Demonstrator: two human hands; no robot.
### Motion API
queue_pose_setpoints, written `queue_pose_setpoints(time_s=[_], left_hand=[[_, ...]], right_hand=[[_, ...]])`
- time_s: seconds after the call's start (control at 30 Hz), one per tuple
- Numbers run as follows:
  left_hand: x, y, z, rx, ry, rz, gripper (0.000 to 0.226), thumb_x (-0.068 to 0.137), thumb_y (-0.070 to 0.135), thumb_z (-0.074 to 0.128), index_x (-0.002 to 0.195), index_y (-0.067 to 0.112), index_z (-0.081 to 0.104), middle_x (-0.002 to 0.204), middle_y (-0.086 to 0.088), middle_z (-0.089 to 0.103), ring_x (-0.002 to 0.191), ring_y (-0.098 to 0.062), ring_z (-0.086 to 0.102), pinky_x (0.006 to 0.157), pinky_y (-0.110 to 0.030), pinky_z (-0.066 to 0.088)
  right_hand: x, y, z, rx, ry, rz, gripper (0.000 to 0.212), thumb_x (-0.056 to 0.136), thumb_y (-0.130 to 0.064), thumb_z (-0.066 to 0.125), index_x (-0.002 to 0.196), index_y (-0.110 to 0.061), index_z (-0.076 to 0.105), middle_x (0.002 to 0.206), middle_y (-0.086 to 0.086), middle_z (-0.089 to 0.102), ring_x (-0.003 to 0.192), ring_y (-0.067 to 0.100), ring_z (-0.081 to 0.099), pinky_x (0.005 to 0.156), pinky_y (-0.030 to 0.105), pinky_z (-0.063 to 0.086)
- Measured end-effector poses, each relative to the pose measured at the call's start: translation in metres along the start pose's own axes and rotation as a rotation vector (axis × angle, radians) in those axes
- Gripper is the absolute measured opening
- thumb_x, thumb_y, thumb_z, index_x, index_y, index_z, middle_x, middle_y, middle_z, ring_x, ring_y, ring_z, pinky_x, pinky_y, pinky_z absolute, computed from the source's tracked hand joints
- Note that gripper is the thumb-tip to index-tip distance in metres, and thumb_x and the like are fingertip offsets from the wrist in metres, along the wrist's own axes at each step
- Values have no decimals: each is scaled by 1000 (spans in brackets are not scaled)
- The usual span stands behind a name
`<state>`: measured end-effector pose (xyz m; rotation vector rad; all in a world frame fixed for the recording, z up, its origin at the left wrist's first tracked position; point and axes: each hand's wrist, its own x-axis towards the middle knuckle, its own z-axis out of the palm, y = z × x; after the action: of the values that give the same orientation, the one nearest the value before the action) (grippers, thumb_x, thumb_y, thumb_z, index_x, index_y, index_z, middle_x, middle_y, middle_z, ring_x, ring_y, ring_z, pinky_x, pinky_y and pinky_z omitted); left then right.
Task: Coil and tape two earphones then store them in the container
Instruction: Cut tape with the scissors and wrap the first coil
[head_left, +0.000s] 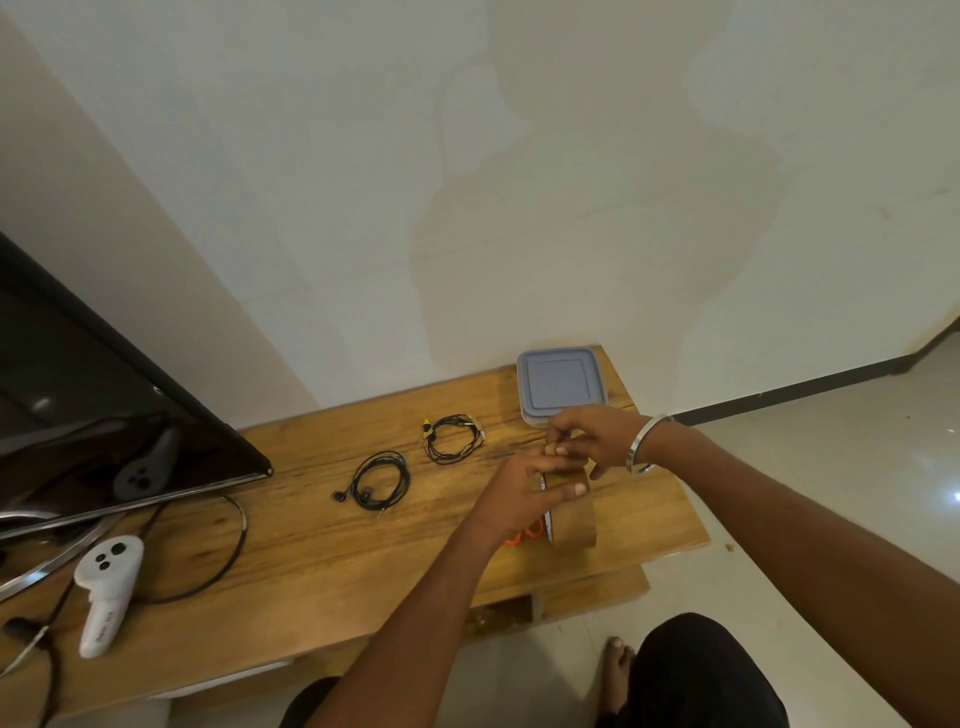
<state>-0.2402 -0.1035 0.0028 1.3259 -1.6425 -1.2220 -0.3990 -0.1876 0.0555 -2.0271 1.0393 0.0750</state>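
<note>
Fingers (558, 451) on glossy brown tape roll (571, 512)

1. Both forearms are bare, with no sleeves in view.
2. The right wrist wears a plain silver metal bangle (647, 445), smooth and round.
3. The legs are covered in dark black trousers (696, 675).
4. One foot (618, 670) shows, bare, with no shoe or sock.

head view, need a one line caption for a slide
Both hands, left hand and right hand, work a tape roll beside two coiled earphones and a lidded container.
</note>
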Motion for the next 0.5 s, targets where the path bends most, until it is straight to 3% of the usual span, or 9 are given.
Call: queue_pose_setpoints(time_s=[0.13, 0.23, 0.4, 0.5], left_hand=[[0, 0, 1, -38, 25, -14, 32, 80, 29, 77, 111, 23, 74, 116, 11, 69, 112, -2, 61, 101, -30, 47], [2, 0, 3, -101, 49, -51, 31, 80, 23, 78, 111, 21, 74, 117, 9, 69, 113, -3, 61, 103, -32, 47], [7, 1, 2, -143, 45, -63, 29, 79, 14, 79, 107, 16, 75, 106, 17, 70, 104, 5, 63, 85, -8, 46], [9, 3, -2, -169, 38, -104, 29, 78, 14, 80, 106, 18, 75, 101, 18, 71, 99, 5, 63, 84, -10, 48]], right_hand=[[-2, 0, 1, -12, 50, -15, 14, 94, -19, 53, 90, -32, 58, 100, -5, 55, 91, 21, 63, 61, 36, 61], [-2, -2, -2, -184, 131, -76, 11, 91, -21, 57, 98, -21, 66, 101, 3, 61, 89, 20, 61, 74, 37, 58], [-4, -12, -9, -478, 175, -161, 20, 89, -27, 60, 103, -17, 71, 99, 6, 60, 88, 22, 58, 79, 34, 49], [-4, -13, -5, -445, 332, -137, 28, 86, -27, 63, 111, -13, 63, 103, 3, 56, 85, 19, 55, 76, 29, 45]])
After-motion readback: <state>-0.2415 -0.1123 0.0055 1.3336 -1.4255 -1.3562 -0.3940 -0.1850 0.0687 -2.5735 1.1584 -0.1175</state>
